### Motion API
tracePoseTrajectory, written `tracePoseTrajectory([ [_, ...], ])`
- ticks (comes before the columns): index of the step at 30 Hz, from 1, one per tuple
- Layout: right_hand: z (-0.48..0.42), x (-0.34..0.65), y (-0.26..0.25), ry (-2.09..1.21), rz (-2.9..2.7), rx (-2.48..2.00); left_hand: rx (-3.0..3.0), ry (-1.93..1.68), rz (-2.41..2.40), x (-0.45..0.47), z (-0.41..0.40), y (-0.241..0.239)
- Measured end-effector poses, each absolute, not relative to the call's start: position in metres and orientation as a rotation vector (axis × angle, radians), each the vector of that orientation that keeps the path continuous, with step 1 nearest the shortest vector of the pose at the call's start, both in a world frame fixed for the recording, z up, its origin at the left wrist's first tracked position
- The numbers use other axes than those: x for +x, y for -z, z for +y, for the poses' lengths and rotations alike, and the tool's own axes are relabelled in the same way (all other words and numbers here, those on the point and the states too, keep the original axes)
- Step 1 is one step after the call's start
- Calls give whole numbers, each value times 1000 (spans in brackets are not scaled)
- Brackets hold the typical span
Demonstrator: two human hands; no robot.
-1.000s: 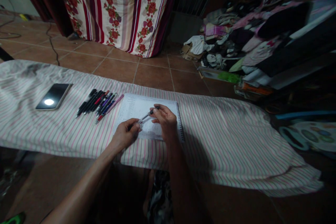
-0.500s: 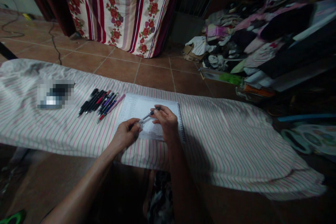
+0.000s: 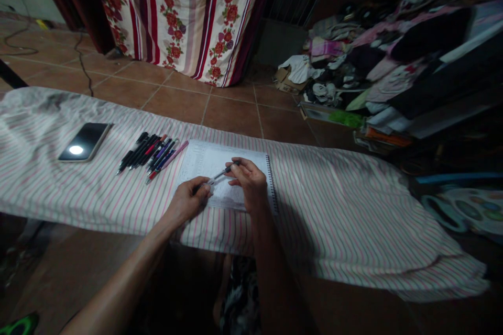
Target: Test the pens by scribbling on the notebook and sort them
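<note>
A pen [image 3: 220, 173] with a clear barrel and a dark end is held slantwise between my two hands. My left hand [image 3: 192, 196] is closed, pinching its lower end between thumb and fingers. The dark upper end sits in the fingertips of my right hand [image 3: 251, 180], which is closed on it too. Below both hands lies a spiral notebook [image 3: 239, 155], its page covered in faint writing and its coil on the right side. Several pens [image 3: 153, 153] in black, red, purple and pink lie in a loose row left of the notebook.
A phone [image 3: 85, 141] reflecting a bright light lies at the left on the striped cloth [image 3: 338, 204] covering the long surface. Beyond it hangs a floral curtain [image 3: 173, 15]. Piled clothes [image 3: 353, 57] and a cardboard box [image 3: 288, 81] occupy the floor at the far right.
Both hands and the pen stay almost exactly where they were. The phone, blurred by large squares before, now shows plainly.
</note>
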State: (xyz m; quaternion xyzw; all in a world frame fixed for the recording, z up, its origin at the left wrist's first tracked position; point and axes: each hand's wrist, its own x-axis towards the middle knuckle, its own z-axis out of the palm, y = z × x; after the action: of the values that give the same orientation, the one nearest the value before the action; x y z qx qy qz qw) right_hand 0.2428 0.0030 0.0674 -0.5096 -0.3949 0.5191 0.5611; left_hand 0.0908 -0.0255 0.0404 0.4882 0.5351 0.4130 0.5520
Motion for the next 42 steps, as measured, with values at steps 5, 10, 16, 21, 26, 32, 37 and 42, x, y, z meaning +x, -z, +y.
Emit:
tracePoseTrajectory([
  [5, 3, 243, -67, -1227, -961, -1195, 1153, -982, 1266, 90, -26, -42],
  [10, 2, 242, -67, -1231, -967, -1190, 1121, -984, 1284, 90, -25, -40],
  [16, 2, 241, -66, -1221, -976, -1195, 1146, -985, 1291, 88, -26, -41],
  [21, 2, 242, -66, -1239, -988, -1192, 1169, -971, 1295, 86, -26, -40],
  [26, 2, 243, -67, -1240, -1004, -1183, 1166, -971, 1294, 84, -26, -37],
  [32, 1, 241, -65, -1256, -1023, -1172, 1273, -967, 1283, 82, -25, -35],
  [37, 0, 238, -63, -1256, -1074, -1167, 1325, -961, 1288, 81, -25, -33],
  [42, 1, 235, -59, -1273, -1112, -1167, 1392, -949, 1327, 80, -24, -32],
])
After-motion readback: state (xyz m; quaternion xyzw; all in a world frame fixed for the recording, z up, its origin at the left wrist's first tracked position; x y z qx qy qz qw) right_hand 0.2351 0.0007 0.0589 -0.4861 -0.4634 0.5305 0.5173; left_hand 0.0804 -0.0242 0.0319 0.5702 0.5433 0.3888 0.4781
